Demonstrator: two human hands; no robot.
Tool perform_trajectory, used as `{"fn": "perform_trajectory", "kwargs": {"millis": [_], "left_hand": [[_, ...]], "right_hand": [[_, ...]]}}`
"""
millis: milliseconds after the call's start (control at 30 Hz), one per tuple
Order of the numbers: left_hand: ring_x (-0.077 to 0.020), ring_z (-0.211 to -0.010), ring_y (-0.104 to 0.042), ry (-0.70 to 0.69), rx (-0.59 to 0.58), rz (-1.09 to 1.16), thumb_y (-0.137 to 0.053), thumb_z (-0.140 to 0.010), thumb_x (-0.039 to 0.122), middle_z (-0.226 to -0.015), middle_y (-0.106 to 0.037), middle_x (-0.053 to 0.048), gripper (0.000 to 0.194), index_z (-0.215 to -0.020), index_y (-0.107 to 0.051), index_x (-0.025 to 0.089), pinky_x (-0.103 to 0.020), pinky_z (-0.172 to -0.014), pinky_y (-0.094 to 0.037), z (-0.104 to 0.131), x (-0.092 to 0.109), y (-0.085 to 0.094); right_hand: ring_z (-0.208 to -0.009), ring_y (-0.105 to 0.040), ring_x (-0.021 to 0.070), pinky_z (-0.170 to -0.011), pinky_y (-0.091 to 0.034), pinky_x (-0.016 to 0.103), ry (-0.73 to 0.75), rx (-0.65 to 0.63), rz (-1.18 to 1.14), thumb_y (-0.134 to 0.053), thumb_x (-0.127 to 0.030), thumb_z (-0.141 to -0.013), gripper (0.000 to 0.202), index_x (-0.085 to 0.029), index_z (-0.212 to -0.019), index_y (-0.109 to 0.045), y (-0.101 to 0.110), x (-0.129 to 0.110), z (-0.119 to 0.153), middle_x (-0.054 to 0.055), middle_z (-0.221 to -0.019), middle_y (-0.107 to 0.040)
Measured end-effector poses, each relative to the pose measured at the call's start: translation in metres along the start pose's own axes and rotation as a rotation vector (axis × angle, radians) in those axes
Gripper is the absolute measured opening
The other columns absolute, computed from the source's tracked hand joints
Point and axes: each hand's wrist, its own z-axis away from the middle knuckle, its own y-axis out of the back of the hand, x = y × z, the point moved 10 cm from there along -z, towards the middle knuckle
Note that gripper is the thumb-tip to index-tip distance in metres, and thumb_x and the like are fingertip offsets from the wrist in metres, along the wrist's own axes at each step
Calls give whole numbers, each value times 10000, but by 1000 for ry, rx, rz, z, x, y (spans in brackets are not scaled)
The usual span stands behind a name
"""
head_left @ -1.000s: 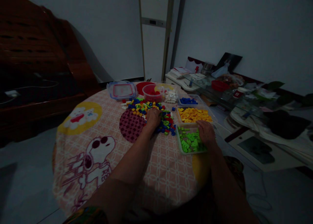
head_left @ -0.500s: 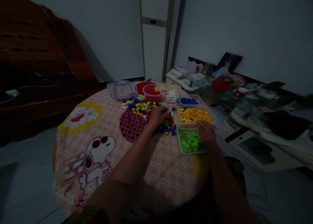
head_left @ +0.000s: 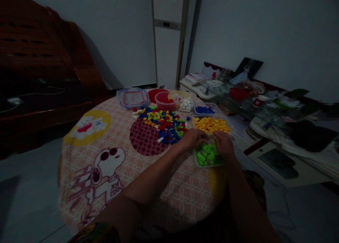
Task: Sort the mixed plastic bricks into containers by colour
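Observation:
My left hand is over the upper left part of a clear box of green bricks, its fingers bent together; anything in them is too small to make out. My right hand rests at the right rim of that box, fingertips near the yellow bricks in the box behind. What it grips, if anything, is hidden. Left of the boxes lies a loose pile of mixed bricks. Blue bricks fill a box farther back.
At the back of the round table stand a lidded clear box, a round tub of red bricks and a container of white bricks. A cluttered glass table stands to the right.
My left hand has moved right and nearer, from the mixed pile to the green brick box. The part of the pile it covered now shows. My right hand has hardly moved.

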Motion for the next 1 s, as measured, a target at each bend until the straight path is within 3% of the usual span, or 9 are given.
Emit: {"fn": "perform_trajectory", "kwargs": {"millis": [167,333,433,567,733,1000], "left_hand": [[-186,-938,-719,67,120,-87,-608,-851,140,-1066,-779,-71,284,-1087,-764,168,-274,-892,-532,1,-28,32],[-234,-1024,-708,281,214,-289,-605,-866,169,-1098,-769,-93,286,-1101,-768,182,-329,-946,-526,14,-76,75],[-250,-1093,-688,368,214,-366,-595,-873,174,-1139,-760,-93,304,-1124,-765,193,-342,-986,-512,23,-96,89],[-243,-1105,-682,412,191,-408,-570,-885,180,-1171,-754,-85,336,-1163,-756,211,-342,-1005,-501,28,-111,89],[-239,-1072,-690,456,102,-458,-581,-867,187,-1135,-765,-74,320,-1112,-779,243,-322,-950,-520,29,-122,70],[-267,-1036,-699,531,135,-458,-610,-841,216,-1073,-772,-89,267,-1030,-795,253,-313,-849,-540,32,-125,69]], "right_hand": [[-1087,-648,286,-1035,-480,504,-19,-5,-11,-432,-248,-935,353,-190,-1114,-731,-2,2,2,138,-1121,-743],[-1098,-646,299,-1052,-463,519,-35,-18,-10,-438,-251,-935,358,-187,-1121,-737,-3,3,2,155,-1119,-742],[-1087,-650,296,-1054,-463,521,-25,-7,-14,-447,-258,-935,348,-195,-1115,-738,-1,1,2,147,-1113,-745],[-1087,-645,294,-1050,-467,513,-17,-10,-26,-440,-273,-938,356,-176,-1116,-733,1,-1,2,157,-1126,-739],[-1106,-634,294,-1059,-453,512,-33,-28,-14,-435,-276,-935,364,-170,-1120,-730,-1,0,1,156,-1129,-736],[-1099,-638,300,-1053,-455,529,-42,-23,-16,-450,-264,-917,343,-188,-1100,-731,-2,2,1,152,-1130,-738]]}}
